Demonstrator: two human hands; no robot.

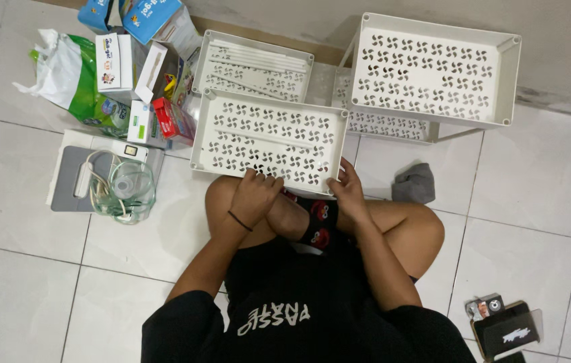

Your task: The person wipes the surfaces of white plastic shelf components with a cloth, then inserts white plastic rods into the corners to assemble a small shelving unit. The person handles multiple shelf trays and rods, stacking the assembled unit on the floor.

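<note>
fingers [258, 180] of the left hand [253, 198] are curling over the near rim of the white perforated tray [269, 138]; right hand [349, 191] is pinching its near right corner. tray's long axis is lying crosswise, just ahead of both hands, on the floor [534, 175].

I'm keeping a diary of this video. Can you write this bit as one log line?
left hand: on near edge of white perforated plastic tray | right hand: on its near right corner | tray: resting on person's knees

Soft, even indoor light fell from above, leaving faint shadows under the white trays [269, 141], with slight overall blur.
</note>
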